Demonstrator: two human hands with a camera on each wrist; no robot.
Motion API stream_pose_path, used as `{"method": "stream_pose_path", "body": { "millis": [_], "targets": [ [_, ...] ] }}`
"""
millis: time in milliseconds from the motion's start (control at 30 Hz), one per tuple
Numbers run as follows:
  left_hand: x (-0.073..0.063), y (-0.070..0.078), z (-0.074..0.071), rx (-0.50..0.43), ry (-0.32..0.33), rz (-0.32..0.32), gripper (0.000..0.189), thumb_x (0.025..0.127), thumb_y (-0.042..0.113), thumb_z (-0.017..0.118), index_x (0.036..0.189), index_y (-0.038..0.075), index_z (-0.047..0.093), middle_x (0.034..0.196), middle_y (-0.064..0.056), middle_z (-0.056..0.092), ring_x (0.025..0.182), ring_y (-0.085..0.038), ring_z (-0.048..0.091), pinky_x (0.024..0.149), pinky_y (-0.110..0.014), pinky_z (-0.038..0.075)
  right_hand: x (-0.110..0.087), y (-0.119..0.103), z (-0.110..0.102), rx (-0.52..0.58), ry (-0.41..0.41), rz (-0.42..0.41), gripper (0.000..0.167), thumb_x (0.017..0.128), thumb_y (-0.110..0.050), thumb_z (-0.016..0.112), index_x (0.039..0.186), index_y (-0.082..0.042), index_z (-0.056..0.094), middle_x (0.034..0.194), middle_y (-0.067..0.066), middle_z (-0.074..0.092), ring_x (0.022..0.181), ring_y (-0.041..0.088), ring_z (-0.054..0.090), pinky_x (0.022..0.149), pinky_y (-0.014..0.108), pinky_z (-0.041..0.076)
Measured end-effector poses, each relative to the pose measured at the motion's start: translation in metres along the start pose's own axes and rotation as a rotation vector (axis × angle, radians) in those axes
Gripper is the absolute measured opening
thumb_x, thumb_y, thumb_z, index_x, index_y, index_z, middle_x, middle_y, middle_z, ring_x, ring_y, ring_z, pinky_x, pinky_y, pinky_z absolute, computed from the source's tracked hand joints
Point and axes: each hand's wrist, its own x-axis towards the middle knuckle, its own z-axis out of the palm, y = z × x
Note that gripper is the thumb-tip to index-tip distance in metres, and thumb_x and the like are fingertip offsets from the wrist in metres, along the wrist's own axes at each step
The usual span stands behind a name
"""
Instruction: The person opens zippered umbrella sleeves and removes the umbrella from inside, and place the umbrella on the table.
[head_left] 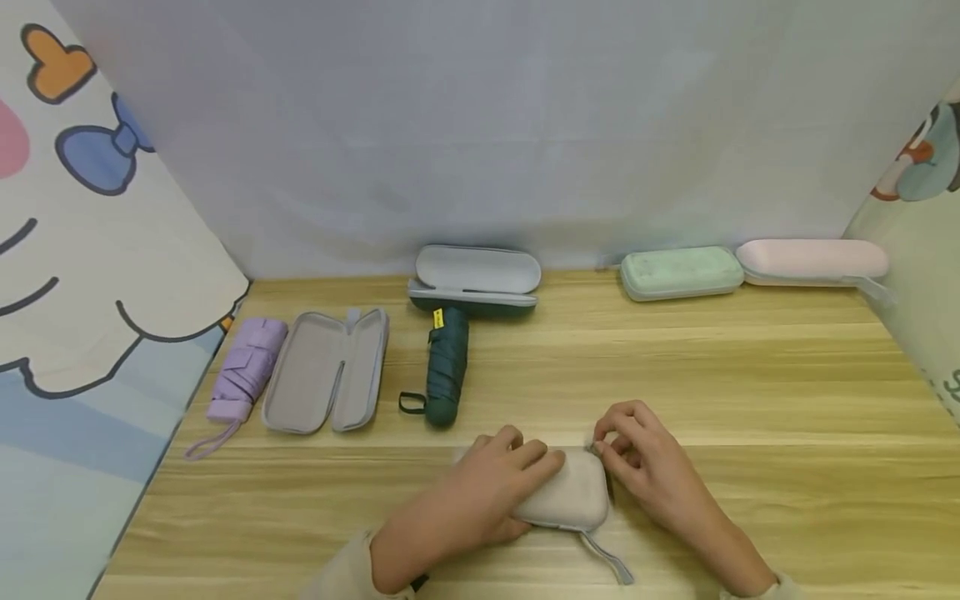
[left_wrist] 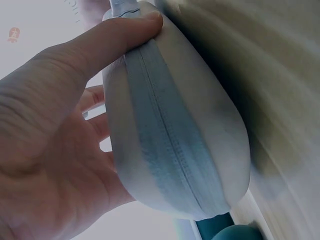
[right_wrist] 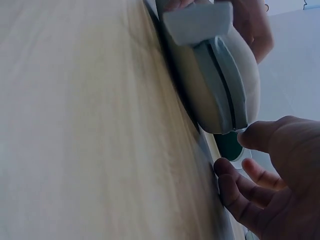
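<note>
Beige sleeve (head_left: pixel 348 573) leftmost; then left hand (head_left: pixel 483 490), holding the off-white case (head_left: pixel 573 492), thumb on near side, fingers over top. Case position: on the table (head_left: pixel 735 367), extending rightward from left palm, long axis roughly left to right. At far right corner: right hand (head_left: pixel 663 471), the nearer, thumb and forefinger pinching the zipper (right_wrist: pixel 225 90).

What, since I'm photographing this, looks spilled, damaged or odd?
No visible spills or damage, even on the held cream case. Slightly odd: the gray case and dark green case lie open, the purple umbrella and green umbrella outside.
</note>
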Motion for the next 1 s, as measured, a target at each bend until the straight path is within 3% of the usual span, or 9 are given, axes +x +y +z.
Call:
{"method": "stream_pose_path", "body": {
  "millis": [233, 400, 533, 767, 933, 1000],
  "targets": [
    [-0.007, 0.008, 0.002, 0.02, 0.009, 0.045, 0.083, 0.082, 0.044, 0.088, 0.149, 0.024, 0.045, 0.136, 0.005, 0.061, 0.122, -0.02, 0.056, 0.093, -0.038, 0.056, -0.002, 0.001, -0.002, 0.045, -0.116, -0.005, 0.016, 0.097, -0.008, 0.072, 0.101, -0.022, 0.066, 0.122, 0.006, 0.054, 0.081, -0.001, 0.057, 0.065, 0.02, 0.051],
    [-0.013, 0.015, 0.005, 0.023, 0.042, 0.094, 0.084, 0.079, 0.045, 0.09, 0.148, 0.024, 0.046, 0.134, 0.006, 0.061, 0.12, -0.019, 0.056, 0.096, -0.039, 0.055, -0.002, 0.007, -0.007, 0.08, -0.232, -0.091, 0.014, 0.1, -0.012, 0.07, 0.102, -0.024, 0.064, 0.124, 0.003, 0.053, 0.08, -0.001, 0.054, 0.064, 0.02, 0.05],
    [-0.016, 0.02, 0.006, 0.014, 0.046, 0.11, 0.086, 0.08, 0.045, 0.09, 0.15, 0.024, 0.044, 0.136, 0.006, 0.06, 0.121, -0.017, 0.055, 0.098, -0.038, 0.054, -0.002, 0.011, -0.012, 0.146, -0.331, -0.159, 0.014, 0.101, -0.011, 0.067, 0.103, -0.024, 0.062, 0.112, -0.004, 0.058, 0.076, -0.001, 0.052, 0.061, 0.019, 0.049],
    [-0.018, 0.024, 0.006, 0.067, 0.038, 0.104, 0.087, 0.077, 0.046, 0.091, 0.149, 0.027, 0.045, 0.137, 0.008, 0.058, 0.125, -0.017, 0.053, 0.103, -0.039, 0.052, -0.005, 0.011, -0.02, 0.131, -0.482, -0.134, 0.008, 0.104, -0.022, 0.064, 0.102, -0.027, 0.059, 0.084, -0.014, 0.053, 0.069, -0.004, 0.045, 0.059, 0.018, 0.044],
    [-0.018, 0.028, 0.002, 0.085, 0.006, 0.092, 0.081, 0.082, 0.047, 0.087, 0.151, 0.027, 0.048, 0.142, 0.004, 0.055, 0.131, -0.018, 0.052, 0.106, -0.039, 0.051, -0.007, 0.012, -0.02, 0.101, -0.477, -0.198, 0.008, 0.104, -0.023, 0.065, 0.102, -0.029, 0.06, 0.086, -0.016, 0.054, 0.069, -0.006, 0.043, 0.059, 0.016, 0.044],
    [-0.017, 0.03, 0.001, 0.12, 0.018, 0.105, 0.074, 0.087, 0.045, 0.083, 0.15, 0.026, 0.05, 0.141, 0.005, 0.055, 0.128, -0.017, 0.053, 0.101, -0.036, 0.052, -0.006, 0.014, -0.021, 0.117, -0.456, -0.211, 0.01, 0.103, -0.021, 0.066, 0.103, -0.029, 0.061, 0.09, -0.015, 0.057, 0.07, -0.005, 0.044, 0.06, 0.017, 0.045]
  ]
}}
